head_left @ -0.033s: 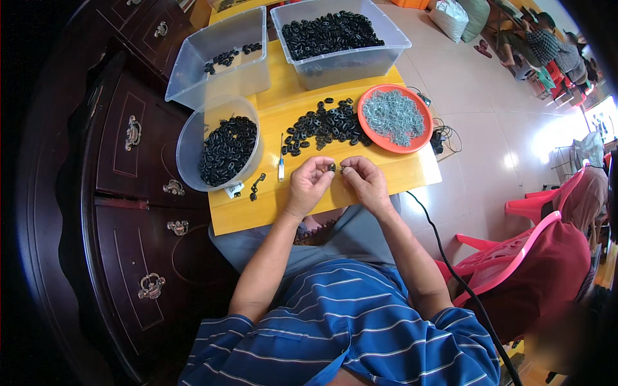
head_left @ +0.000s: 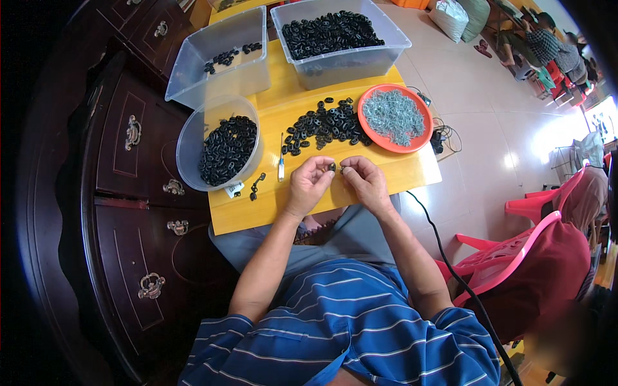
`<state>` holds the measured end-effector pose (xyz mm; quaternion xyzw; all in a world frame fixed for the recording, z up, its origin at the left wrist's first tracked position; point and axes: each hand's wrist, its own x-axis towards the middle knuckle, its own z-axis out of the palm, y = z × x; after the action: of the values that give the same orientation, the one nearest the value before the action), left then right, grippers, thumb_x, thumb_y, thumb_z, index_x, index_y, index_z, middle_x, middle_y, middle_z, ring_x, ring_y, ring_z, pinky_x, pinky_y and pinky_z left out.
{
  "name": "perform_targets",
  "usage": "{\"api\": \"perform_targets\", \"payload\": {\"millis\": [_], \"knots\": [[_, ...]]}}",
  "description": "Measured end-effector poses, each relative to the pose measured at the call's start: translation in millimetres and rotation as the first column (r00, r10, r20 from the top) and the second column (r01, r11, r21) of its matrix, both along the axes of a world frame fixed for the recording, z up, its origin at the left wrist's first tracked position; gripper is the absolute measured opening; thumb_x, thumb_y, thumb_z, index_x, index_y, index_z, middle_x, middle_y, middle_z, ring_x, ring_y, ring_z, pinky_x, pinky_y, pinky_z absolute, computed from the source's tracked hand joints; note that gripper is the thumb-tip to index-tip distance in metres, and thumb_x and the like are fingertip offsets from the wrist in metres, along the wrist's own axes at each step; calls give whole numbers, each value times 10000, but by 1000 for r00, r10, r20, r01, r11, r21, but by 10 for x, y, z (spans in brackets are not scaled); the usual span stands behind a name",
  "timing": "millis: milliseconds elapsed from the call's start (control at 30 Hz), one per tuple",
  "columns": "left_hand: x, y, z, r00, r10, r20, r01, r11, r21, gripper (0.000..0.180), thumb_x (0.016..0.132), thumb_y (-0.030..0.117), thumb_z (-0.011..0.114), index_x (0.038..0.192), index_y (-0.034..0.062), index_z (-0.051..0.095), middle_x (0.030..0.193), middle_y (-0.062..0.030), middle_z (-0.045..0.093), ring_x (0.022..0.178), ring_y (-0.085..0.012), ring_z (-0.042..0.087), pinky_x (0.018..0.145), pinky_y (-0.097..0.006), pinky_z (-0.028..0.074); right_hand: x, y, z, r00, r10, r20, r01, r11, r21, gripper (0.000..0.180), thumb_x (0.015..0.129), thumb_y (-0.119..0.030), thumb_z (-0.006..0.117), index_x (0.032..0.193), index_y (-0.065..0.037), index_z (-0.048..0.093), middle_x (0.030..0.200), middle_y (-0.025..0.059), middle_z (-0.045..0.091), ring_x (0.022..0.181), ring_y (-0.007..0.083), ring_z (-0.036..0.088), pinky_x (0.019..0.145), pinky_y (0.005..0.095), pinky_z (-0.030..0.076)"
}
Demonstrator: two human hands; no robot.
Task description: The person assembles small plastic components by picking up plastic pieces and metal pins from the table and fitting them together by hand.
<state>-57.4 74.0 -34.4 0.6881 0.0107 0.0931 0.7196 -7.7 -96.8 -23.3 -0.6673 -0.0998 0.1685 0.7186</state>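
Over the table, the left hand pinches a dark piece, the right hand a tiny part. Two plastic bins and a round tub hold black oval links; a red plate, silvery metal pieces.

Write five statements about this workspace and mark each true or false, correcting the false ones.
1. The left hand pinches a small dark piece between its fingers. True.
2. The red plate stands to the right of the loose black oval parts. True.
3. The plate is filled with black parts. False: it holds silvery pieces.
4. The slim screwdriver-like tool lies inside the round tub. False: it lies on the yellow table.
5. The right rectangular bin is fuller than the left rectangular bin. True.
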Motion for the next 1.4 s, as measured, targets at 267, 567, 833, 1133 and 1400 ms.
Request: {"api": "perform_targets", "payload": {"millis": [267, 567, 833, 1133, 1400], "knots": [[1, -14, 46, 1000, 1, 6, -2, 999, 51, 288, 916, -43, 640, 1200, 0, 614, 964, 40, 587, 779, -2, 564, 701, -154, 466, 31, -5, -51, 998, 2, 67, 2, 997, -71, 156, 952, -116, 653, 1058, -4, 679, 833, -12, 673, 754, 57, 606, 701, 238, 514], [-5, -15, 66, 1000, -8, -1, 8, 998, 58, 272, 914, -38, 655, 1181, 5, 630, 941, 47, 592, 794, 2, 570, 706, -156, 474, 33, -2, -32, 999, 10, 33, -8, 997, -72, 154, 959, -119, 653, 1057, -4, 680, 828, -8, 673, 730, 48, 598, 666, 227, 505], [-2, -8, 55, 999, -35, -1, 35, 996, 83, 271, 912, -31, 670, 1180, 4, 656, 946, 35, 642, 810, -18, 590, 749, -166, 500, 44, 1, -17, 998, 55, 19, -54, 998, -35, 137, 959, -115, 658, 1046, -12, 685, 843, -19, 681, 745, 38, 596, 667, 217, 496], [11, 50, 96, 996, -84, 43, 81, 995, 56, 265, 896, -43, 670, 1157, -1, 680, 938, 36, 644, 795, -20, 579, 737, -179, 497, 67, -33, 171, 989, 134, -70, -142, 983, -116, 172, 962, -139, 670, 1060, 2, 688, 873, -15, 688, 774, 49, 617, 705, 216, 507], [-7, 49, 586, 996, -50, 79, 15, 920, 391, 346, 813, 31, 745, 1150, 34, 666, 894, -25, 637, 764, -109, 621, 679, -258, 526, 65, 15, 199, 946, 206, -251, -169, 972, 163, 163, 980, -188, 663, 1019, -30, 675, 853, -25, 660, 745, 46, 584, 678, 207, 477]]}}
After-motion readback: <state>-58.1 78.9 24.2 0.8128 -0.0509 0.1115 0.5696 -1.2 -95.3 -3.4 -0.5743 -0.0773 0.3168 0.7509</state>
